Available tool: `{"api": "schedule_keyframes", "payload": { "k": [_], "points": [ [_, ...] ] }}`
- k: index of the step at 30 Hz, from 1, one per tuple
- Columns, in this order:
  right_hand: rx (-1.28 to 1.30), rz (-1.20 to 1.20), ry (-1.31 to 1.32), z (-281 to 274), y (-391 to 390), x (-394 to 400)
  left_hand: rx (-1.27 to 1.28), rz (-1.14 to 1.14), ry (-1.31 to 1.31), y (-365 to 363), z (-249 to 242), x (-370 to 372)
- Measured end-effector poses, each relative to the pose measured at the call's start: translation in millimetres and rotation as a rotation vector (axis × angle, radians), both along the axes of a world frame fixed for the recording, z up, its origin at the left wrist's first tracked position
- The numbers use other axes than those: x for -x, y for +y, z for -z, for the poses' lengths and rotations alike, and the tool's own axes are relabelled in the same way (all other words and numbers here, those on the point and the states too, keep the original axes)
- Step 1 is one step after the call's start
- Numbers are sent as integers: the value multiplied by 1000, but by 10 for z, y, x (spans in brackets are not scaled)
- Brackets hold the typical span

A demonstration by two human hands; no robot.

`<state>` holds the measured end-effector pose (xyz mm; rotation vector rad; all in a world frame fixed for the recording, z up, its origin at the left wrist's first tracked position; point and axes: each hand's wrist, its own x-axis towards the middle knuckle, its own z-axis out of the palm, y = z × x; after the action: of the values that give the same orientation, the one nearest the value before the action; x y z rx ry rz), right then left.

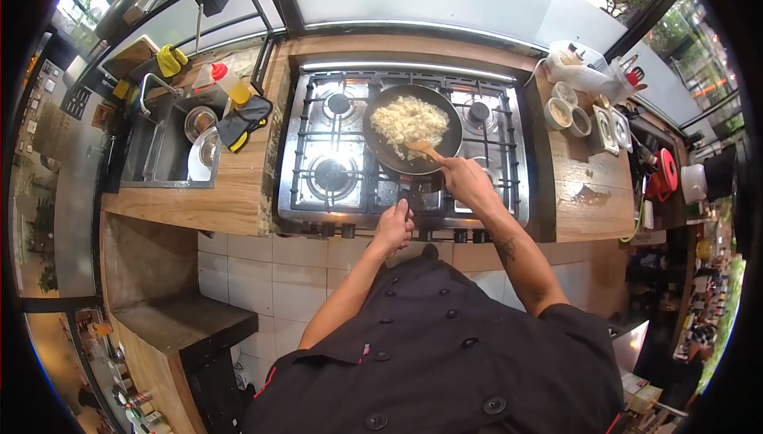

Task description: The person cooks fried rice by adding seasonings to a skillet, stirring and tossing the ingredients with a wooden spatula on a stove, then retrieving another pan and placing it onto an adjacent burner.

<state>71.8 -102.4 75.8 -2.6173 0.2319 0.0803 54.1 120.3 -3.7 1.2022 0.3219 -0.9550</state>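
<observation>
A dark frying pan (453, 120) sits over the middle of the gas stove (330, 144), its handle pointing toward me. Pale, chopped food (407, 118) is heaped in the pan, mostly toward its far side. My left hand (393, 229) is wrapped round the end of the pan handle (404, 197). In my right hand (467, 182) is a wooden spatula (424, 148), gripped by its handle, with the blade down in the near part of the food.
Left of the stove lie black-and-yellow gloves (245, 122) and a yellow squeeze bottle (230, 86), beside a sink (159, 148) holding bowls. On the right counter stand small bowls (559, 114), metal containers (606, 129) and a clear plastic bin (579, 60). Farther right is a red pot (664, 174).
</observation>
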Motion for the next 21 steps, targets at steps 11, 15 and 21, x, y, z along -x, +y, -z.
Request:
{"api": "schedule_keyframes", "payload": {
  "k": [11, 15, 21],
  "points": [
    [-54, 15, -91, -129, 167, 46, 22, 8, 10, 64, 48, -2],
    [-23, 25, 84, -283, 220, 207, 12, 11, 28, 53, 57, -7],
    [-36, 30, 81, -441, 48, 324, 14, 11, 22, 71, 104, 46]
  ]
}}
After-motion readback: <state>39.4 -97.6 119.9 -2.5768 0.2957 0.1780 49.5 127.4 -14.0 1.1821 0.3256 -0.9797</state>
